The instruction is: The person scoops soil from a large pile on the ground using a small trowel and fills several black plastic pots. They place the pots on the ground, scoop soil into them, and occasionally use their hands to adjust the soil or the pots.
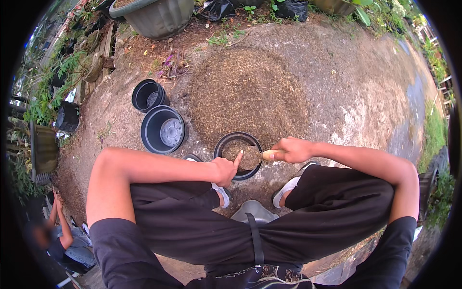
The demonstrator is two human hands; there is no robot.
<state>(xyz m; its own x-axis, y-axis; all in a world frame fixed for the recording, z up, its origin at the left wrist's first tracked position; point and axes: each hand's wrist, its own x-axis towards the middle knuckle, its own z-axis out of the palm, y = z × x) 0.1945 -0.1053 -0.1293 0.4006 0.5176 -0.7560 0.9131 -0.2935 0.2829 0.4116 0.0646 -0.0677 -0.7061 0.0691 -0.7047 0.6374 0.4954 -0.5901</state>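
Observation:
A round black plastic plant pot [218,147] stands on the ground between my feet, holding brown potting mix [232,150]. My right hand [294,149] grips the pale wooden handle [269,155] of a hand tool at the pot's right rim. The tool's head reaches inward over the pot and is hard to tell from the mix. My left hand [226,171] is at the pot's lower left rim, its index finger stretched over the mix and the other fingers curled. Whether those curled fingers hold the rim is hidden.
A broad heap of potting mix [249,94] spreads beyond the pot. Two more black pots, one nearer [163,130] and one farther [148,94], stand to the left. A large planter [155,18] is at the back. Another person [68,242] sits at lower left.

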